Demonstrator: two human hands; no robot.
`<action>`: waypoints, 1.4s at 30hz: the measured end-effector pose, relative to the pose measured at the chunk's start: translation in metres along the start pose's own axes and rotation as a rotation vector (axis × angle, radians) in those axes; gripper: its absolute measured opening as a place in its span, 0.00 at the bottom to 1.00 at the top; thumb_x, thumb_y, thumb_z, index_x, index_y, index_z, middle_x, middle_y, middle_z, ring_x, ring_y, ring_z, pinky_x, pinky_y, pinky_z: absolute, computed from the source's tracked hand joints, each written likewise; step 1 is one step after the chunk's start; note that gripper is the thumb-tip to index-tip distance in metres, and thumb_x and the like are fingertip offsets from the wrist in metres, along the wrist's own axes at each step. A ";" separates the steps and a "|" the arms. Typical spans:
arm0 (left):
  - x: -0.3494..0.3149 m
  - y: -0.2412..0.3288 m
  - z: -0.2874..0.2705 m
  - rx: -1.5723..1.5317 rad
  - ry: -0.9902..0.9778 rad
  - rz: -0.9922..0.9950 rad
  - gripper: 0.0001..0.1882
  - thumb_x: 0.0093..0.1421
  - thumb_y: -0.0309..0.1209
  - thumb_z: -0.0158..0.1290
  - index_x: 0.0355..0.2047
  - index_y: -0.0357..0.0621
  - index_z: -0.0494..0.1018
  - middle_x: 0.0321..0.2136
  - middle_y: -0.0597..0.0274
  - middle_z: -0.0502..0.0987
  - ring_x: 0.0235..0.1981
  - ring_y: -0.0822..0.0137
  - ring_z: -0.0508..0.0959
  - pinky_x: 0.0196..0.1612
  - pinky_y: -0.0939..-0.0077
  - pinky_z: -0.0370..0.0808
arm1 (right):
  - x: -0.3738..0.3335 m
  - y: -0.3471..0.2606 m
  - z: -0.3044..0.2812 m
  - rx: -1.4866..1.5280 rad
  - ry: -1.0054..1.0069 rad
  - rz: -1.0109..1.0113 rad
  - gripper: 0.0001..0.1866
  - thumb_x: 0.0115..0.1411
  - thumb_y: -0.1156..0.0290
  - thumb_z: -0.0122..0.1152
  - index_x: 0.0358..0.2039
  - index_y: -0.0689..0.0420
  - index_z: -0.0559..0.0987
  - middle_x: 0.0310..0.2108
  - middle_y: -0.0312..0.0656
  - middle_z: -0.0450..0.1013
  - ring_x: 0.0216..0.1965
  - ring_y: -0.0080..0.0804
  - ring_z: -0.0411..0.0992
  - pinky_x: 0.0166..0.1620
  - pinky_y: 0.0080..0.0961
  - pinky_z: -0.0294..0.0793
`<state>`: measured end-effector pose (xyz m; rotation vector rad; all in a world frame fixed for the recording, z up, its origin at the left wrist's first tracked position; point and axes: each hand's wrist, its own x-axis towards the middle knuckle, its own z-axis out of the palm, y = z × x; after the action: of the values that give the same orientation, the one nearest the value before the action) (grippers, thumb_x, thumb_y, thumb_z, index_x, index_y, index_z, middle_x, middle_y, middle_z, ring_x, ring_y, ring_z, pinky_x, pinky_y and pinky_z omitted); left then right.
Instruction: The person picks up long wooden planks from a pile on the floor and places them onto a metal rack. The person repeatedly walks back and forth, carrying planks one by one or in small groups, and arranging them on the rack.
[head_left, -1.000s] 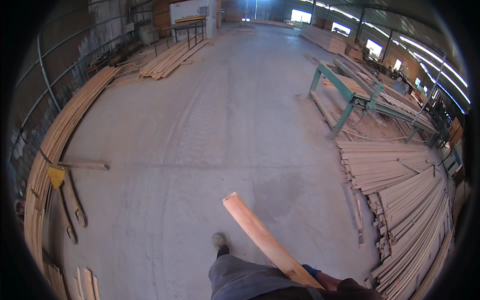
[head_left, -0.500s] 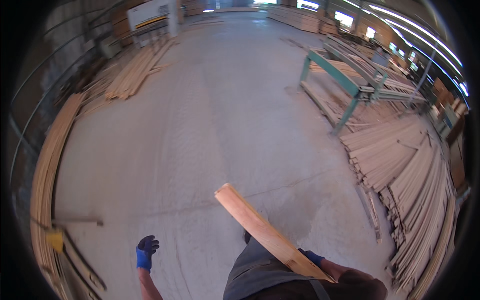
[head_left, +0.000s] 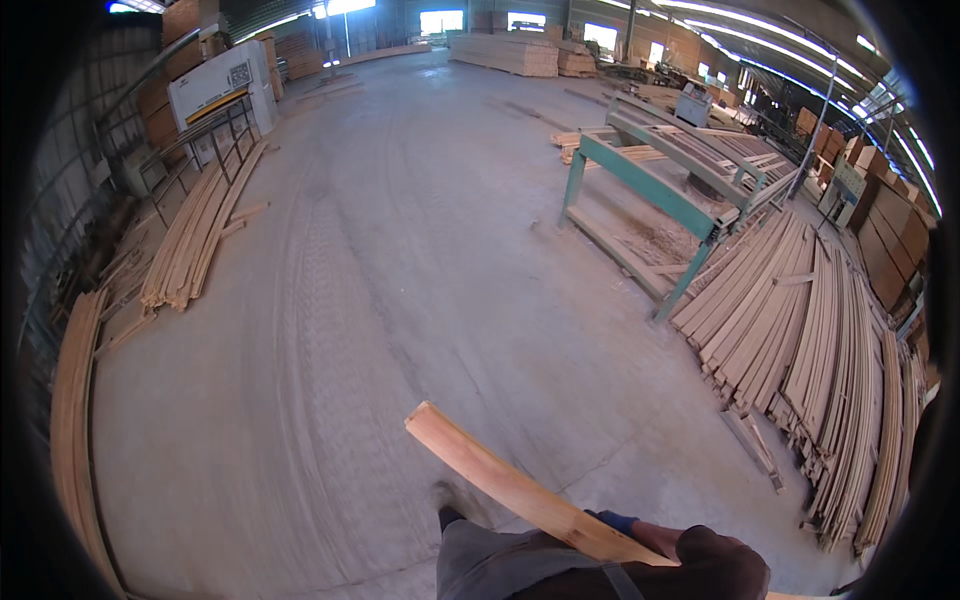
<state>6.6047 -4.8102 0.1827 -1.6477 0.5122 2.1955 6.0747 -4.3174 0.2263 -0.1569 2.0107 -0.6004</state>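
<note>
A long pale wooden board [head_left: 510, 490] slants across the bottom of the view, its far end up and to the left, its near part passing close against my body. My right hand [head_left: 618, 521], in a dark and blue glove, is closed on it from the right side. The board hides most of the fingers. My left hand is out of the picture. Below the board, my dark grey clothing and one shoe [head_left: 448, 494] show on the floor.
Long stacked boards [head_left: 75, 430] and a pile of planks [head_left: 195, 240] lie along the left wall. At right stand a green metal frame table [head_left: 650, 185] and big fanned heaps of strips [head_left: 760, 300]. A lumber stack [head_left: 505, 55] and white machine [head_left: 215, 95] are farther off.
I have moved forward over the floor, and the view has tilted up. My left hand has left the picture at the lower left. The board stays in my right hand.
</note>
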 end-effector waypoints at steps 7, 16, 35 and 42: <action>0.062 0.414 0.074 0.305 0.344 0.511 0.18 0.64 0.47 0.48 0.48 0.52 0.72 0.35 0.58 0.80 0.30 0.65 0.79 0.27 0.69 0.72 | 0.155 -0.175 -0.101 0.129 0.035 0.113 0.21 0.64 0.49 0.44 0.50 0.49 0.70 0.44 0.49 0.74 0.48 0.43 0.72 0.51 0.41 0.67; 0.141 0.890 0.403 0.436 0.179 0.703 0.17 0.62 0.47 0.46 0.40 0.48 0.74 0.29 0.54 0.80 0.23 0.60 0.80 0.22 0.67 0.73 | 0.405 -0.355 -0.252 0.174 0.195 0.225 0.35 0.65 0.38 0.36 0.46 0.56 0.79 0.45 0.47 0.75 0.47 0.31 0.71 0.50 0.36 0.66; 0.337 1.428 0.670 0.520 0.195 0.354 0.15 0.63 0.49 0.46 0.40 0.55 0.72 0.36 0.60 0.79 0.31 0.62 0.78 0.32 0.61 0.71 | 0.729 -0.768 -0.642 0.482 0.200 0.287 0.35 0.64 0.39 0.39 0.50 0.58 0.77 0.52 0.46 0.72 0.53 0.38 0.67 0.56 0.42 0.60; 0.338 1.698 1.042 0.744 -0.009 0.760 0.21 0.64 0.49 0.44 0.48 0.49 0.71 0.36 0.54 0.80 0.31 0.59 0.80 0.34 0.62 0.75 | 0.867 -0.837 -0.805 0.505 0.278 0.289 0.37 0.64 0.39 0.34 0.51 0.61 0.75 0.52 0.51 0.71 0.55 0.41 0.67 0.58 0.42 0.58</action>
<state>4.8299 -5.7727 0.2600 -1.1101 1.9190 2.0044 4.8372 -5.0715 0.2492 0.5381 2.0220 -0.9562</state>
